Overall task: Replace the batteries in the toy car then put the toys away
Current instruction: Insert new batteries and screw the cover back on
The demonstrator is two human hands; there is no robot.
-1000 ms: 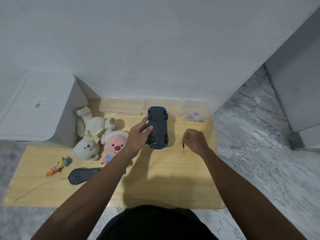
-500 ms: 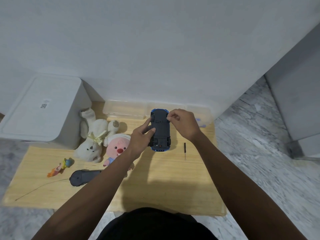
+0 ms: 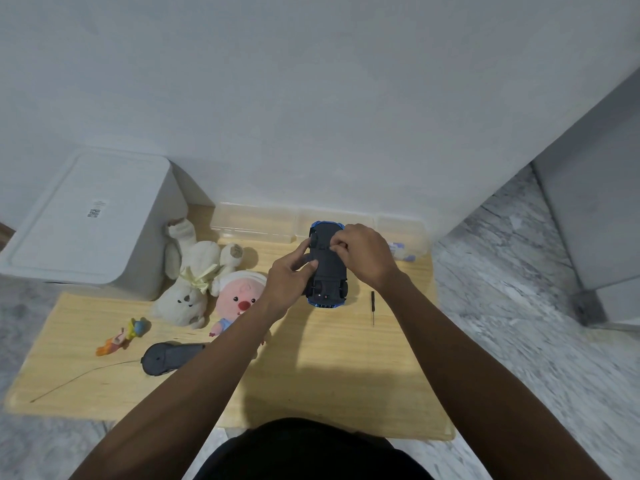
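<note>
While the car (image 3: 327,268) lies belly-up on the worktop (image 3: 346,358), left hand (image 3: 289,284) grips its side and right hand (image 3: 363,256) pinches at the underside; screwdriver (image 3: 373,303) lies just beside.

table (image 3: 346,362): pale wood, sitting low, its far edge running along the wall (image 3: 311,98)
floor (image 3: 519,323): grey-veined marble, showing past the table's left and right edges
cabinet (image 3: 595,220): grey, standing beyond the table's far right corner
</note>
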